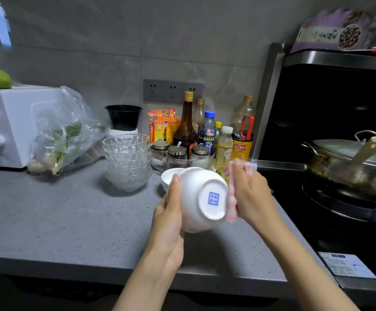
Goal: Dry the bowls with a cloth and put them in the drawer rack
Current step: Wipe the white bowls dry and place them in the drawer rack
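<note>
My left hand (171,212) grips a white ceramic bowl (201,196) by its rim, tilted so its base with a blue mark faces me. My right hand (252,194) holds a pink-and-white checked cloth (232,198) and presses it against the bowl's right side. Behind the held bowl, another white bowl (168,177) sits on the grey counter (70,221). A stack of several clear glass bowls (127,160) stands to the left of it. No drawer rack is in view.
Bottles and spice jars (202,140) crowd the back of the counter. A white oven (7,124) and a plastic bag of vegetables (63,133) are at the left. A lidded pot (353,167) sits on the black stove at the right.
</note>
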The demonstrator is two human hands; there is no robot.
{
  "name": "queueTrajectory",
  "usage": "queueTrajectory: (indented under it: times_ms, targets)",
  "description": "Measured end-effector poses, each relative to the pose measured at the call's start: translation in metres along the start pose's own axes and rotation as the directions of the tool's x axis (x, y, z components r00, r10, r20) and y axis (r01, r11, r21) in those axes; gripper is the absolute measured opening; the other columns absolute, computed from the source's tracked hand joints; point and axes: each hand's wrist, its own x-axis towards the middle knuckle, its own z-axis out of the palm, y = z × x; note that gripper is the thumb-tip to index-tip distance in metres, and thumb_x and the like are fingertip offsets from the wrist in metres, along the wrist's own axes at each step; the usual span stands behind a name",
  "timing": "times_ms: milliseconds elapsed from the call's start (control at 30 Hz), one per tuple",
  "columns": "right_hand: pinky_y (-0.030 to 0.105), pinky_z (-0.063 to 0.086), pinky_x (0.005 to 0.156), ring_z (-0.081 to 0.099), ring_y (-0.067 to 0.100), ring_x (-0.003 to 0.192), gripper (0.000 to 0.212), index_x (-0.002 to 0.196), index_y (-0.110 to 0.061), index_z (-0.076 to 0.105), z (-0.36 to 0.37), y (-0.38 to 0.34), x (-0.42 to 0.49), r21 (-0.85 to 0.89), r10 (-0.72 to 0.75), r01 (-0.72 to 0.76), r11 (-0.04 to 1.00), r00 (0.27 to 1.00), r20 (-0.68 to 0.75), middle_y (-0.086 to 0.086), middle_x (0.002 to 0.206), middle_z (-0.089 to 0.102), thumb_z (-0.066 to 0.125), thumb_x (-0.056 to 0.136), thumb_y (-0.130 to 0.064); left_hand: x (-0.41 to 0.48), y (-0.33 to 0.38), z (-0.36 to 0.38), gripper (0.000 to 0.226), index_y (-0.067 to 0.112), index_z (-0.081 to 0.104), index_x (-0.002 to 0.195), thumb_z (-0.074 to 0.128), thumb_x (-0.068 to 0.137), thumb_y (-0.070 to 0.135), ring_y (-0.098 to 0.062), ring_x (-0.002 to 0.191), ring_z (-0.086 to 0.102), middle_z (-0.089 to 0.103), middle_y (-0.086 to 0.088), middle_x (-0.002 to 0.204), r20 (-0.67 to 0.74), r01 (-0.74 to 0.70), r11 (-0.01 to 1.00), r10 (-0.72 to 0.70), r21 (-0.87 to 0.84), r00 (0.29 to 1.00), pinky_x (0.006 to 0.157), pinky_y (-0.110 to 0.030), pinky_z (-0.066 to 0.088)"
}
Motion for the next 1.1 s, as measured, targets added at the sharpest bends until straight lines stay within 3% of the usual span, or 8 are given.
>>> queueTrajectory:
  times_ms: [133,233,367,500,700,833,933,1100]
  targets:
    - [0.036,0.045,0.072,0.056,0.017,0.077,0.056,0.078,-0.011,0.059,-0.011,0.051,-0.011,-0.182,-0.099,0.102,0.978,0.995,0.023,0.001,0.068,0.061,0.022,0.098,-0.048,0.011,0.007,-0.018,0.062,0.017,0.065,0.115,0.054,0.069,0.058,-0.009,0.087,0.070,0.074,0.000,0.102,-0.045,-0.013,1.000,0.013,-0.010,0.999,0.073,-0.029,0.054]
    - [0.034,0.043,0.075,0.052,0.012,0.079,0.065,0.059,-0.025,0.050,-0.010,0.095,-0.029,-0.404,0.007,0.076,0.911,0.980,0.200,-0.005,0.068,0.057,0.008,0.093,-0.061,0.015,0.007,-0.030,0.058,0.020,0.066,0.112,0.055,0.070,0.059,-0.008,0.085,0.070,0.074,0.002,0.100,-0.078,-0.028,1.000,0.029,0.015,0.997,0.070,-0.029,0.052]
    - [0.029,0.041,0.074,0.051,0.009,0.090,0.046,0.079,-0.034,0.050,-0.005,0.121,-0.051,-0.494,0.121,0.060,0.867,0.938,0.326,-0.013,0.088,0.055,0.019,0.089,-0.067,0.014,0.004,-0.043,0.040,0.018,0.067,0.104,0.054,0.084,0.050,-0.006,0.077,0.069,0.074,0.003,0.092,-0.128,-0.050,0.998,0.055,0.042,0.990,0.067,-0.024,0.054]
    - [0.027,0.041,0.075,0.054,0.010,0.093,0.036,0.095,-0.034,0.054,-0.010,0.117,-0.058,-0.501,0.104,0.080,0.862,0.938,0.330,-0.015,0.095,0.056,0.032,0.090,-0.062,0.010,-0.001,-0.053,0.046,0.016,0.065,0.113,0.053,0.084,0.050,-0.007,0.078,0.068,0.073,0.001,0.095,-0.130,-0.065,0.993,0.078,0.100,0.988,0.067,-0.024,0.053]
    - [0.032,0.033,0.106,0.039,0.009,0.131,0.081,0.143,-0.035,0.033,-0.032,0.106,-0.065,-0.312,0.240,-0.123,0.942,0.897,0.371,-0.013,0.147,0.038,0.032,0.077,-0.082,0.002,-0.009,-0.043,0.048,0.016,0.068,0.106,0.055,0.076,0.050,-0.007,0.083,0.068,0.075,0.003,0.091,-0.027,-0.085,0.982,0.091,0.171,0.996,0.075,-0.023,0.051]
    - [0.020,0.026,0.102,0.033,-0.006,0.129,0.065,0.134,-0.051,0.036,-0.065,0.085,-0.067,-0.062,0.248,-0.243,0.968,0.893,0.376,-0.024,0.143,0.036,0.043,0.073,-0.074,-0.010,-0.019,-0.015,0.044,0.019,0.070,0.105,0.059,0.079,0.052,-0.010,0.083,0.068,0.075,0.000,0.094,0.131,-0.073,0.968,0.042,0.239,0.990,0.071,-0.026,0.050]
    - [0.026,0.030,0.112,0.037,-0.012,0.128,0.061,0.125,-0.053,0.043,-0.097,0.079,-0.072,0.135,0.194,-0.262,0.956,0.904,0.380,-0.032,0.137,0.043,0.055,0.069,-0.075,-0.022,-0.032,0.015,0.040,0.024,0.073,0.101,0.066,0.077,0.054,-0.015,0.089,0.070,0.075,-0.004,0.100,0.294,-0.078,0.958,-0.007,0.276,0.956,0.072,-0.025,0.054]
    - [0.030,0.045,0.100,0.055,0.014,0.123,0.066,0.127,-0.034,0.058,-0.169,0.094,-0.096,0.364,0.130,-0.337,0.868,0.863,0.489,-0.004,0.132,0.059,0.063,0.071,-0.070,-0.047,-0.080,0.076,0.057,0.018,0.073,0.102,0.062,0.064,0.059,-0.018,0.083,0.071,0.075,-0.008,0.094,0.545,-0.047,0.943,-0.149,0.330,0.825,0.065,-0.025,0.054]
